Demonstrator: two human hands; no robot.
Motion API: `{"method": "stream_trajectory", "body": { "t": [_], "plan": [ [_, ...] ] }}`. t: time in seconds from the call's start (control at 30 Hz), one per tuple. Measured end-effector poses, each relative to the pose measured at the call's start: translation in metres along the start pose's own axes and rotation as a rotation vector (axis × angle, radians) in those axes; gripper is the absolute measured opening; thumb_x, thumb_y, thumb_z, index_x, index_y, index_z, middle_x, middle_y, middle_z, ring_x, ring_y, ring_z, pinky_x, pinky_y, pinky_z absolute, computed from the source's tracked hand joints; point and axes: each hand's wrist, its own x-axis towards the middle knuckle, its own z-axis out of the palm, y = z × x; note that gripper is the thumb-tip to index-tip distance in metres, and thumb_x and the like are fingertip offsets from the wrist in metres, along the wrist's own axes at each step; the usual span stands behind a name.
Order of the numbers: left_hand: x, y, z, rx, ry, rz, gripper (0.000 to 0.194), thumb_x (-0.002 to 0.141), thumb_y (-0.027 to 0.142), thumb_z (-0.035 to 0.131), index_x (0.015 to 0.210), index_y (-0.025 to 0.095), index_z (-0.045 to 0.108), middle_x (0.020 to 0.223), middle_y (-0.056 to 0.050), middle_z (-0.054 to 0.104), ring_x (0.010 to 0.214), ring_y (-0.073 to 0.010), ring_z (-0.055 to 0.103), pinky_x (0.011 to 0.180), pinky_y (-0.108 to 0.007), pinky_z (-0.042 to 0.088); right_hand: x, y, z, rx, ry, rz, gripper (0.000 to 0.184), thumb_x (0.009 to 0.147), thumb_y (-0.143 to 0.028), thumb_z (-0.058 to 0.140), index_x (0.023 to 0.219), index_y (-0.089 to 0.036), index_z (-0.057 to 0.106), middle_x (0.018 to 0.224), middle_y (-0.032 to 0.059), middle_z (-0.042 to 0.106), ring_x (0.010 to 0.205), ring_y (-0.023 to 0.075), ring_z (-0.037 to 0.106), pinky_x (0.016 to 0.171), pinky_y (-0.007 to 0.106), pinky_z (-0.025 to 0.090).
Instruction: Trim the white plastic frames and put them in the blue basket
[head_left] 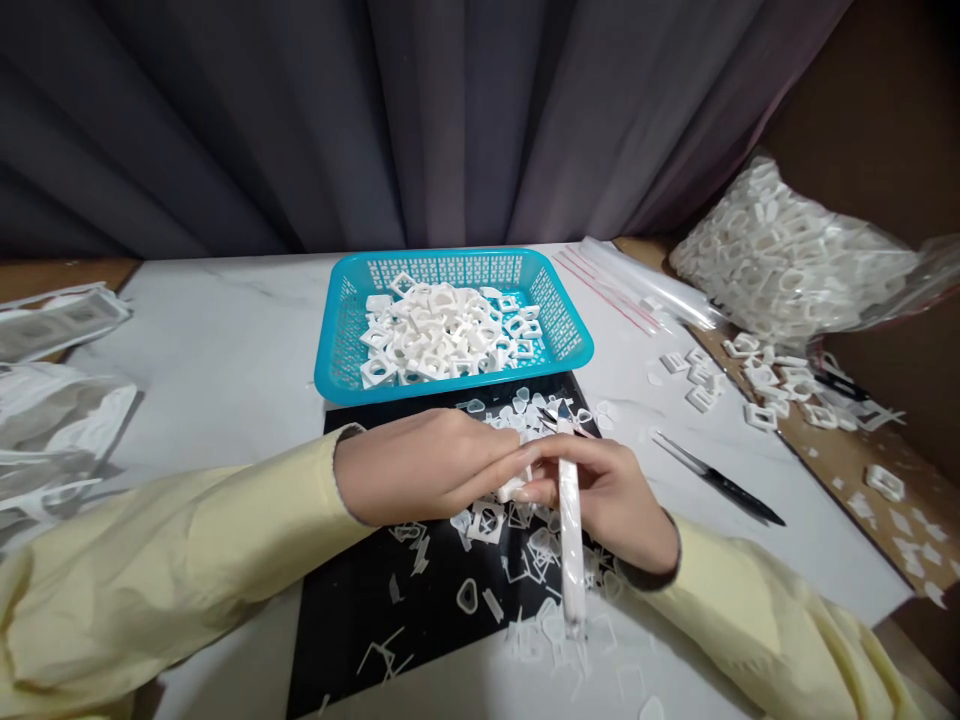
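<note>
My left hand (442,465) is closed, its thumb and fingers pinching a small white plastic piece (514,487). My right hand (611,495) meets it from the other side, fingertips touching the same piece. A slim tool with a white wrapped handle (571,540) lies across the right fingers, its pointed metal tip facing away from me. Fingers hide most of the piece. Beneath the hands, a black mat (360,620) carries thin white scraps (525,570) and a square white frame with a round hole (486,522).
Behind the hands stands a blue basket (457,383) heaped with white pieces. To the right are black-handled tweezers (724,485), loose white frames (765,385) and a full clear bag (787,250). Flat plastic bags (630,280) lie behind; more bags (56,410) sit left.
</note>
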Motion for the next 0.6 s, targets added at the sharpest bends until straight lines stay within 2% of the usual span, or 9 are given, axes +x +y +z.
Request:
{"method": "stream_trajectory", "body": {
  "t": [0.27, 0.47, 0.6],
  "plan": [
    [0.0023, -0.0008, 0.0059, -0.17, 0.015, -0.069, 0.031, 0.094, 0.022, 0.032, 0.063, 0.021, 0.029, 0.054, 0.006, 0.027, 0.044, -0.01, 0.028, 0.048, -0.026, 0.023, -0.0015, 0.0022, 0.0007, 0.009, -0.022, -0.075, 0.008, 0.075, -0.019, 0.07, 0.083, -0.019, 0.069, 0.069, -0.0004, 0.065, 0.053, 0.0094, 0.061, 0.051, 0.022, 0.053],
    [0.0027, 0.0033, 0.0048, -0.29, 0.007, -0.056, 0.032, 0.094, 0.021, 0.032, 0.063, 0.02, 0.035, 0.054, 0.007, 0.028, 0.045, -0.0088, 0.028, 0.048, -0.024, 0.023, -0.0027, 0.0017, -0.001, -0.071, 0.018, -0.222, 0.017, 0.074, -0.015, 0.071, 0.09, -0.022, 0.071, 0.076, 0.0007, 0.07, 0.066, 0.0117, 0.065, 0.063, 0.023, 0.054],
    [0.0026, 0.0041, 0.0048, -0.321, 0.004, -0.051, 0.032, 0.095, 0.022, 0.032, 0.064, 0.019, 0.04, 0.053, 0.007, 0.03, 0.045, -0.0085, 0.028, 0.048, -0.024, 0.024, -0.0043, 0.0009, -0.001, -0.117, 0.032, -0.278, 0.018, 0.076, -0.014, 0.069, 0.092, -0.022, 0.071, 0.081, 0.0024, 0.071, 0.068, 0.0123, 0.065, 0.063, 0.024, 0.054]
  ]
}}
